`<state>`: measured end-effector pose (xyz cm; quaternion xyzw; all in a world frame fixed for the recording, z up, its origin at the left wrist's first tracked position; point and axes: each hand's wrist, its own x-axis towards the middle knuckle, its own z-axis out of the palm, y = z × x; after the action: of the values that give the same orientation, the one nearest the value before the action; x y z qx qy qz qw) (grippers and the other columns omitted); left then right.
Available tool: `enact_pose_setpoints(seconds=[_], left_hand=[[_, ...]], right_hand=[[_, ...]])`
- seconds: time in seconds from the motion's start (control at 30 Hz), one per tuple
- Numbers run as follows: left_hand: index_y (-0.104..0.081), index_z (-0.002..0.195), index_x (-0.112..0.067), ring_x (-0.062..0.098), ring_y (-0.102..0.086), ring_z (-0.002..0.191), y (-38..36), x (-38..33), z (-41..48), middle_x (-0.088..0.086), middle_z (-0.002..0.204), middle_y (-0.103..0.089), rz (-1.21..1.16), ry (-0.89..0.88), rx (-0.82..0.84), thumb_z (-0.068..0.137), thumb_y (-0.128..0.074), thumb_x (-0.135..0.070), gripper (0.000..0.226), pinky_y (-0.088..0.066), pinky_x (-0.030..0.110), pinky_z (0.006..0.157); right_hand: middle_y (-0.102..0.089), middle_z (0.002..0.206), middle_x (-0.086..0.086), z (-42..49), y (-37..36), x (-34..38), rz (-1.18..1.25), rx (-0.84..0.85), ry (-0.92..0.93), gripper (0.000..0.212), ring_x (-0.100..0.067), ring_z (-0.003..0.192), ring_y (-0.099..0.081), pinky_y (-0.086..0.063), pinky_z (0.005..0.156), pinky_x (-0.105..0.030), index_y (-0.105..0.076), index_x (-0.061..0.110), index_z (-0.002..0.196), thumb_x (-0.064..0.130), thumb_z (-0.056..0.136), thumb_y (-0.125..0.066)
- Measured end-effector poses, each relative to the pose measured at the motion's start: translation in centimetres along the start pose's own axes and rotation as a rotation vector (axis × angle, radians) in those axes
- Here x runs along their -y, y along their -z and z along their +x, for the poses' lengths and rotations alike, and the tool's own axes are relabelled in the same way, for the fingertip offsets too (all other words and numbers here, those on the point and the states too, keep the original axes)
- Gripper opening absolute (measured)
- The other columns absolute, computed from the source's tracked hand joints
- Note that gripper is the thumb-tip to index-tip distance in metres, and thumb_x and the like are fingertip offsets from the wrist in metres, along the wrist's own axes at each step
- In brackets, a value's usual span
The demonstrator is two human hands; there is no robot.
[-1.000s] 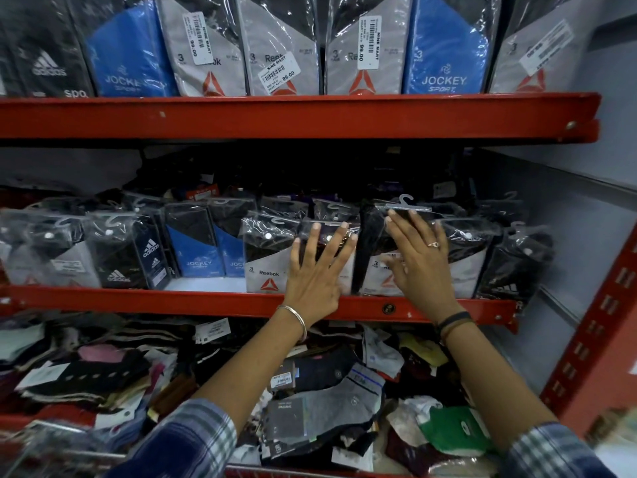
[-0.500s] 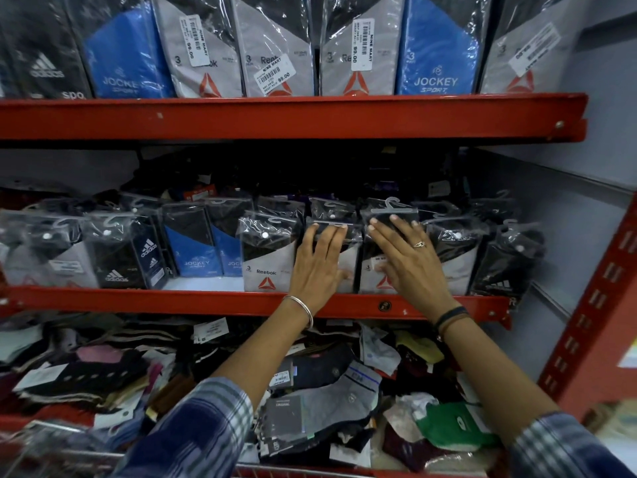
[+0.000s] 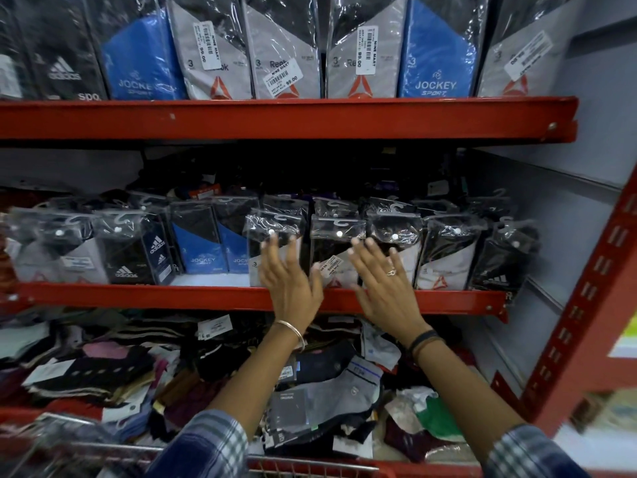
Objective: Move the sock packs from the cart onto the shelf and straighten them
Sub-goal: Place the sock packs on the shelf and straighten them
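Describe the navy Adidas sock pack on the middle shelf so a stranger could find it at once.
Start at the red metal middle shelf and go to its left half. Just left of the two blue Jockey packs stands the navy Adidas sock pack, turned at an angle; its neighbours face forward.

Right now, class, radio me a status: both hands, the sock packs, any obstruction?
Left hand open, right hand open, neither gripping. Sock packs upright on middle shelf. Nothing blocking.

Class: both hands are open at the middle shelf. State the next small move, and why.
Probably reach down to the wire cart for another pack: left hand and right hand are open and empty, and the clear-bagged grey-and-black sock packs already stand upright.
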<state>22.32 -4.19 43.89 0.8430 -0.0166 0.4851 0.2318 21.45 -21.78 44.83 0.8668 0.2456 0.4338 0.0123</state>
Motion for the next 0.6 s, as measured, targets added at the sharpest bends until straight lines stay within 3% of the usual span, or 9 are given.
enact_pose_setpoints(seconds=[0.1,0.2,0.37,0.47,0.6], left_hand=[[-0.012,0.143,-0.02,0.044,-0.001,0.138,0.2,1.4,-0.1,0.024,0.15,0.006,-0.003,0.219,0.032,0.087,-0.041,-0.042,0.067,-0.017,0.065,0.105],[-0.004,0.145,-0.028,0.046,-0.003,0.137,0.4,2.0,-0.2,0.03,0.15,0.008,-0.016,0.283,0.122,0.088,-0.033,-0.05,0.068,-0.014,0.065,0.105],[-0.009,0.141,-0.037,0.046,-0.027,0.125,0.4,1.1,-0.1,0.032,0.143,-0.019,-0.039,0.255,0.142,0.094,-0.043,-0.026,0.059,-0.031,0.057,0.102],[-0.008,0.143,-0.033,0.046,-0.032,0.12,0.6,0.8,-0.3,0.034,0.14,-0.022,-0.004,0.196,0.159,0.093,-0.045,-0.021,0.064,-0.034,0.053,0.099],[-0.008,0.145,-0.029,0.047,-0.032,0.122,1.2,2.1,-0.5,0.033,0.143,-0.016,0.041,0.087,0.221,0.092,-0.047,-0.024,0.066,-0.037,0.056,0.1]], right_hand=[[-0.006,0.157,0.0,0.1,-1.3,1.2,-0.063,0.135,0.098,0.066,-0.019,0.144,0.0,0.004,0.115,-0.043,-0.009,0.019,0.148,0.037,0.092,-0.039],[-0.006,0.157,0.0,0.5,-1.9,2.0,-0.093,0.202,0.088,0.07,-0.019,0.145,0.002,0.006,0.114,-0.044,-0.014,0.022,0.148,0.04,0.09,-0.05],[-0.01,0.156,0.0,0.7,-1.9,1.7,-0.1,0.218,0.071,0.073,-0.021,0.144,-0.001,0.003,0.114,-0.045,-0.014,0.022,0.147,0.04,0.09,-0.054],[-0.011,0.156,0.0,0.6,-2.0,1.2,-0.096,0.239,0.069,0.075,-0.02,0.143,-0.003,-0.005,0.113,-0.044,-0.013,0.02,0.148,0.037,0.088,-0.057],[-0.007,0.156,-0.001,0.6,-2.1,1.5,-0.092,0.253,0.054,0.072,-0.019,0.144,0.008,-0.003,0.114,-0.046,-0.012,0.019,0.148,0.037,0.09,-0.051]])
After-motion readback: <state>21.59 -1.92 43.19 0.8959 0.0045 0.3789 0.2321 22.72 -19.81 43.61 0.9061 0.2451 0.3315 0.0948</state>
